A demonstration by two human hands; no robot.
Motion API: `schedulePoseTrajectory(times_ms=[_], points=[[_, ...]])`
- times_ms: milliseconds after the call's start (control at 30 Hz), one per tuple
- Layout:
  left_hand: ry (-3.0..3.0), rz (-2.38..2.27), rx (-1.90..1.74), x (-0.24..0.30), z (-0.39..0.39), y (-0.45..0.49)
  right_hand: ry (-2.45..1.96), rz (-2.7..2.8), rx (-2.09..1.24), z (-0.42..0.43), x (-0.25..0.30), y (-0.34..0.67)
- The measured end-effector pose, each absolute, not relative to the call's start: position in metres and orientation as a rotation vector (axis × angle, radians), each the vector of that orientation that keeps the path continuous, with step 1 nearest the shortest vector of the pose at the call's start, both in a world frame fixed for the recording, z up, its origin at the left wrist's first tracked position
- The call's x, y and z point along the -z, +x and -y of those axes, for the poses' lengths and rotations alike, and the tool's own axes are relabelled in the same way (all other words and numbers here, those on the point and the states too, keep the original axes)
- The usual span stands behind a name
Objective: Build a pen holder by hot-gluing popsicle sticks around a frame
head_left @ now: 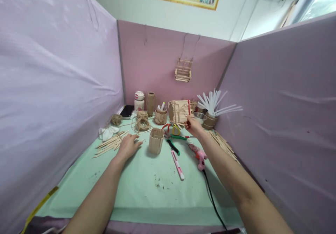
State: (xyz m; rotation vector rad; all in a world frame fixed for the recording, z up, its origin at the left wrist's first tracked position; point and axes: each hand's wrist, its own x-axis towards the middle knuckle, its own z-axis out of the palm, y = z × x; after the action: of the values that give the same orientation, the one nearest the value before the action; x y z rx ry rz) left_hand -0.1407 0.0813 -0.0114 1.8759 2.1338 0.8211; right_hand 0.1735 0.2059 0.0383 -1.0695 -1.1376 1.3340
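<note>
My left hand (128, 147) is low over the table, fingers spread, beside a pile of flat wooden sticks (111, 143). To its right stands a small cup made of wooden sticks (156, 141), upright with its mouth open. My right hand (193, 126) reaches to the back, its fingers closed at the lower right edge of a wooden-stick box (181, 110) with twine and a red strip on it. The fingertips are partly hidden, so the exact grip is hard to see.
A pink glue gun (200, 157) with a black cord, a pink utility knife (177, 164) and green-handled pliers (173, 146) lie mid-table. Behind are twine rolls (142, 122), a stick cup with markers (160, 115) and white glue sticks (214, 102). Purple cloth partitions enclose the sides.
</note>
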Motion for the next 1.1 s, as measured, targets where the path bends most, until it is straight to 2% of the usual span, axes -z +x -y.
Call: schedulePoseTrajectory(times_ms=[100,167,233,367,467,600,767,933,1100], points=[[1.723,-2.142,-1.275,-0.014,-0.086,-0.131,-1.081,1.233,-1.011,-0.196,-0.052,0.178],[1.596,-1.858,-1.525,-0.038,-0.096,-0.118,-1.065,1.313,-0.855,-0.187,-0.061,0.177],[1.464,-1.476,-1.618,-0.061,-0.108,-0.101,-1.044,1.395,-0.754,-0.177,-0.068,0.171],[1.309,-0.901,-1.39,-0.086,-0.132,-0.073,-1.003,1.502,-0.665,-0.153,-0.07,0.146],[1.291,-0.663,-1.195,-0.083,-0.14,-0.073,-0.941,1.591,-0.716,-0.138,-0.07,0.133],[1.22,-0.636,-1.277,-0.068,-0.145,-0.098,-0.87,1.736,-0.86,-0.128,-0.08,0.137],[1.256,-0.612,-1.266,-0.058,-0.143,-0.12,-0.995,1.597,-0.631,-0.138,-0.098,0.143],[1.335,-0.58,-1.197,-0.062,-0.129,-0.115,-1.126,1.752,-0.508,-0.15,-0.106,0.129],[1.328,-0.627,-1.286,-0.057,-0.12,-0.126,-1.054,1.575,-0.401,-0.162,-0.111,0.144]])
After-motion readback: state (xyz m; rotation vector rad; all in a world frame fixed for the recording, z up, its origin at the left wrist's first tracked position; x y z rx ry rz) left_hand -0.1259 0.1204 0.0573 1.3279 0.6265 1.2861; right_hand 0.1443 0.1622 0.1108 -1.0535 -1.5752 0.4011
